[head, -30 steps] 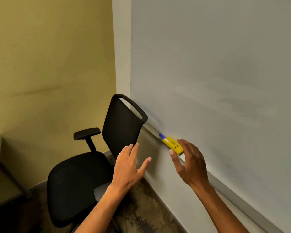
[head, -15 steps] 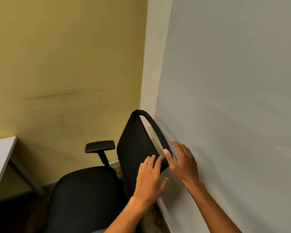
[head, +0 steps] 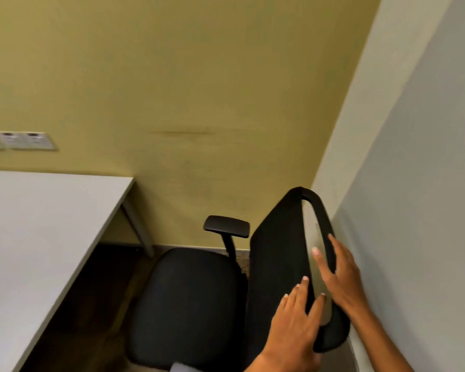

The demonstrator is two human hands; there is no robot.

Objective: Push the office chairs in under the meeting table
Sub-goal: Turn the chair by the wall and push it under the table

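Note:
A black office chair (head: 188, 299) stands in the corner of the room, its seat facing left toward the white meeting table (head: 38, 224). Its mesh backrest (head: 277, 259) sits close against the grey wall on the right. My left hand (head: 293, 326) holds the backrest's near edge, fingers on the front and thumb behind it. My right hand (head: 338, 277) wraps the curved rear frame bar, thumb in the gap and fingers on the wall side. The chair's base and wheels are hidden.
The chair's far armrest (head: 226, 226) points toward the yellow wall. A grey table leg (head: 140, 226) stands near the table's corner, with dark floor between table and chair. Wall sockets (head: 24, 140) sit above the table. The grey wall (head: 427, 183) runs along the right.
My view has swung left, bringing the table into sight. Both hands reached forward from open air onto the backrest and took hold of it. The yellow marker on the ledge is out of view.

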